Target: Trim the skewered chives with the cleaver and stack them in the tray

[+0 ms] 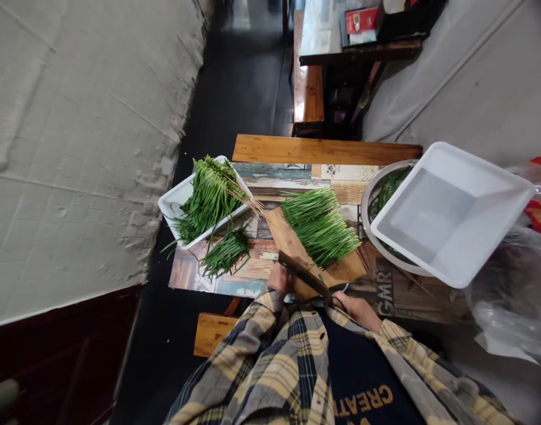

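Observation:
A kitchen knife (305, 274) with a dark blade lies slantwise above the near part of a wooden cutting board (284, 235). My right hand (357, 308) is closed on its handle end. Near the blade's other end is my left hand (278, 278), at the board's left edge; its fingers are mostly hidden, so I cannot tell whether they touch the blade. Two bundles of green chives rest side by side on the board, the farther bundle (310, 206) and the nearer bundle (330, 239), their stalks lined up.
Left, a white tray (169, 205) holds skewered chives (212, 192), beside loose cut greens (226, 254). Right, an empty white tub (452, 212) sits tilted over a metal bowl (365, 203) of greens. Wooden benches (323, 150) and walls border the patterned table (191, 274).

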`<action>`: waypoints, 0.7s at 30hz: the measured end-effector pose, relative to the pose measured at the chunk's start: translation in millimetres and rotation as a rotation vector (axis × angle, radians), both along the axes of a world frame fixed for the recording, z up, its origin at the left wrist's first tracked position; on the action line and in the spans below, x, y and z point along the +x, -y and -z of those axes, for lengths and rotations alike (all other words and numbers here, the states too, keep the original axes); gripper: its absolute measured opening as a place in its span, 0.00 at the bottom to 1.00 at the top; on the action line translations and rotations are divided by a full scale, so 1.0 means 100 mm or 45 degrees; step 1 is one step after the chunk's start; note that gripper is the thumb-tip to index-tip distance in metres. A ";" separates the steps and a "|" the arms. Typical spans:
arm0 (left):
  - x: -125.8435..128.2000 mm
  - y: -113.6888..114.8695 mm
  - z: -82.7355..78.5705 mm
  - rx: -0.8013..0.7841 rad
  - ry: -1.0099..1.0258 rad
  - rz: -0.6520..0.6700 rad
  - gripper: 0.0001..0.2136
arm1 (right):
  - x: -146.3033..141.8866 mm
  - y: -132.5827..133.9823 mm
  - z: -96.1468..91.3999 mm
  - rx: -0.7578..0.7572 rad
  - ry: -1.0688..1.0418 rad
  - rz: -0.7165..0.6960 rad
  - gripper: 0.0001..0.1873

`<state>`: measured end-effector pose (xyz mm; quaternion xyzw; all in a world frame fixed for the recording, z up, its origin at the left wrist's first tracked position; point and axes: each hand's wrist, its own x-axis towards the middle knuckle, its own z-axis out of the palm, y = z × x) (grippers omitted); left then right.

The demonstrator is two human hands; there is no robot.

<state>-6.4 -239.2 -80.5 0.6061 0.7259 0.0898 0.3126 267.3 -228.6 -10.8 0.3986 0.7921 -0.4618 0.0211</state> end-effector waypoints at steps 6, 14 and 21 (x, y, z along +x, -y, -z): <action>-1.08 -0.01 -0.40 0.027 -0.487 -0.188 0.12 | 0.05 0.04 0.14 0.114 -0.013 -0.095 0.12; -1.39 -0.45 -0.65 -0.070 -0.787 -0.069 0.18 | -0.20 0.06 0.36 0.382 0.106 -0.239 0.09; -1.01 -0.60 -0.72 0.308 -0.494 0.008 0.17 | -0.29 0.12 0.48 0.372 0.191 -0.090 0.06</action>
